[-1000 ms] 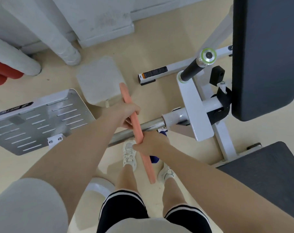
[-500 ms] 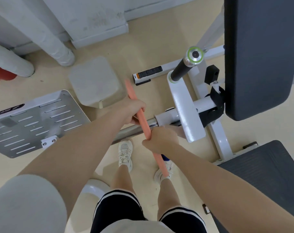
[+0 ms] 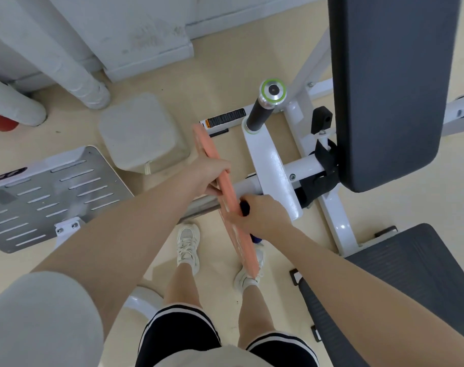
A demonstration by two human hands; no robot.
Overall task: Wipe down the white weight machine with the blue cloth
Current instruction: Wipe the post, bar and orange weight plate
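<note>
Since a moment ago your hands have slid right along the steel bar (image 3: 199, 205), closer to the white weight machine (image 3: 272, 165). Your right hand (image 3: 262, 215) is closed around the blue cloth (image 3: 244, 207) and the lower part of a pink strip (image 3: 225, 197); only dark blue scraps of the cloth show, at your fingers and below your wrist. Farther off, your left hand (image 3: 209, 176) is closed on the upper part of the strip, which crosses over the bar.
</note>
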